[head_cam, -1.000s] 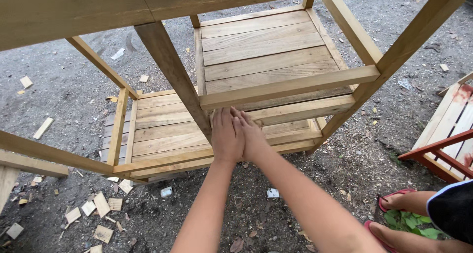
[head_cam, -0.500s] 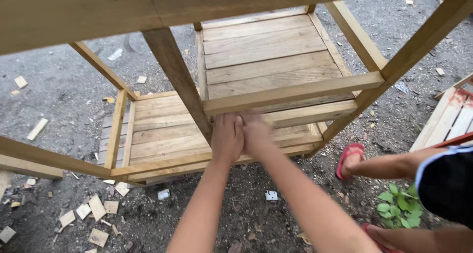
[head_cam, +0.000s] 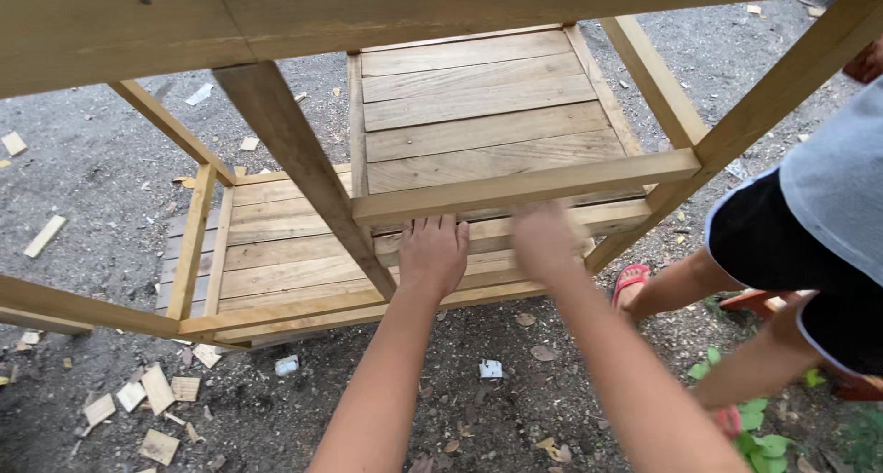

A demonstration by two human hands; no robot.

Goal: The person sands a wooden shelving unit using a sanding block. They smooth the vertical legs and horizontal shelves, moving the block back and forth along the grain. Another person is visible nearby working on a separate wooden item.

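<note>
At frame centre, the left hand (head_cam: pixel 434 252) lies flat, fingers extended, on a wooden rail (head_cam: pixel 515 190) of the slatted frame (head_cam: pixel 478 105). The right hand (head_cam: pixel 544 238), just right of it, is blurred; its state cannot be told.

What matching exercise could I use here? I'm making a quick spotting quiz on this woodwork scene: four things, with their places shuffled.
Things
1. left hand
2. right hand
3. wood offcuts
4. red sandal

Places
A. scattered on the ground at lower left
B. on another person's foot, right of the frame
C. flat against a horizontal rail beside the slanted post
D. blurred, at the rail nearer the other person

Pairs: 1-C, 2-D, 3-A, 4-B
</note>
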